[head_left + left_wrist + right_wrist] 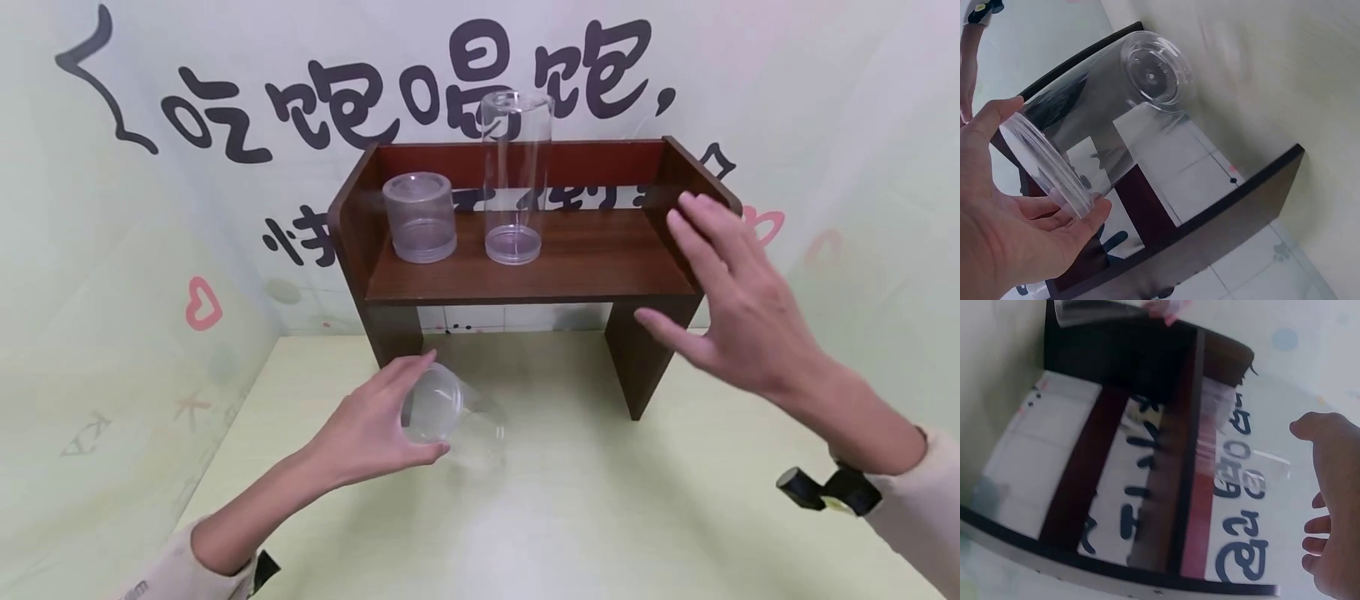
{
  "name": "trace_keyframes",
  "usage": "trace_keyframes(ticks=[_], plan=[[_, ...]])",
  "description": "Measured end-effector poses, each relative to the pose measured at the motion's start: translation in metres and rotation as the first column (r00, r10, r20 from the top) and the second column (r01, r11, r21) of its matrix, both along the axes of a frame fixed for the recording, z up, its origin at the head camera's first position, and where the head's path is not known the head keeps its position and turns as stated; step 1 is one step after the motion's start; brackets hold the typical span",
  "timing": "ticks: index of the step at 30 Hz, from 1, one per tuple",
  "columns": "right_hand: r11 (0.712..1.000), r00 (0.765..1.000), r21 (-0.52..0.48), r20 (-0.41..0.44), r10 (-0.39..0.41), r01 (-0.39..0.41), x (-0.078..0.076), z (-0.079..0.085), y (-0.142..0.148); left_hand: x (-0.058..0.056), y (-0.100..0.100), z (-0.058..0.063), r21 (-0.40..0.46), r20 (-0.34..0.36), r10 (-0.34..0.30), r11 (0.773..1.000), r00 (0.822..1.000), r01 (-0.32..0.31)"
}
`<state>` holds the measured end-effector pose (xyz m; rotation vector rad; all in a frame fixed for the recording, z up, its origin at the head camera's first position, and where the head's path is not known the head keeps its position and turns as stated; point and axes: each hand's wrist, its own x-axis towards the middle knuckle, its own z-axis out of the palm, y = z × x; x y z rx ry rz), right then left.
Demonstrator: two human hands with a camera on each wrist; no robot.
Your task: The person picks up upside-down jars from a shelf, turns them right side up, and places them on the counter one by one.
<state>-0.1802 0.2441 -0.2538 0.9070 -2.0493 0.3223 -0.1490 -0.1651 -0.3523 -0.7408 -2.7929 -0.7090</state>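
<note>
My left hand (pixel 367 429) grips a clear plastic jar (pixel 480 429) around its lid end (pixel 1054 169). In the head view this jar is tilted, below the shelf board and in front of the gap under it; its far end points down and to the right. Raised beside the right side panel of a brown wooden shelf (pixel 555 279), my right hand (pixel 750 308) holds nothing, with its fingers extended and thumb apart. On the shelf board stand a short clear jar (pixel 420 218) at the left and a tall clear jar (pixel 517 183) near the middle.
The shelf's side panels (pixel 645 358) stand on a pale tabletop (pixel 540 517). Behind it hangs a light backdrop (pixel 225 50) with large dark characters and pink hearts.
</note>
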Motion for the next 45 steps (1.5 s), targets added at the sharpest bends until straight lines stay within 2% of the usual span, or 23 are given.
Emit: trace_keyframes(ticks=[4,10,13,16,19,25,34,45], plan=[[0.998,0.998,-0.009,0.014,-0.054,0.055,-0.011,0.017,0.01,0.001,-0.011,0.002,-0.081,-0.002,0.024,0.996,1.0,-0.024],[0.986,0.979,-0.009,0.118,-0.164,0.167,-0.026,0.035,0.026,0.002,-0.023,0.009,-0.187,0.021,0.035,0.982,0.999,-0.03],[0.974,0.951,0.021,0.215,-0.223,0.224,-0.033,0.04,0.032,0.002,-0.029,0.012,-0.228,0.037,0.036,0.973,0.999,-0.027],[0.959,0.901,0.069,0.33,-0.283,0.276,-0.042,0.044,0.037,0.002,-0.034,0.014,-0.26,0.059,0.04,0.965,0.997,-0.023],[0.946,0.857,0.115,0.399,-0.325,0.304,-0.052,0.045,0.04,0.003,-0.038,0.015,-0.294,0.082,0.043,0.956,0.996,-0.017],[0.937,0.817,0.162,0.459,-0.349,0.31,-0.067,0.046,0.045,0.003,-0.047,0.016,-0.35,0.126,0.042,0.937,0.991,0.005],[0.936,0.787,0.206,0.507,-0.35,0.284,-0.076,0.05,0.046,0.004,-0.062,0.015,-0.362,0.153,0.06,0.932,0.986,-0.001],[0.947,0.795,0.18,0.515,-0.32,0.264,-0.079,0.051,0.041,0.002,-0.074,0.006,-0.362,0.175,0.075,0.932,0.982,-0.007]])
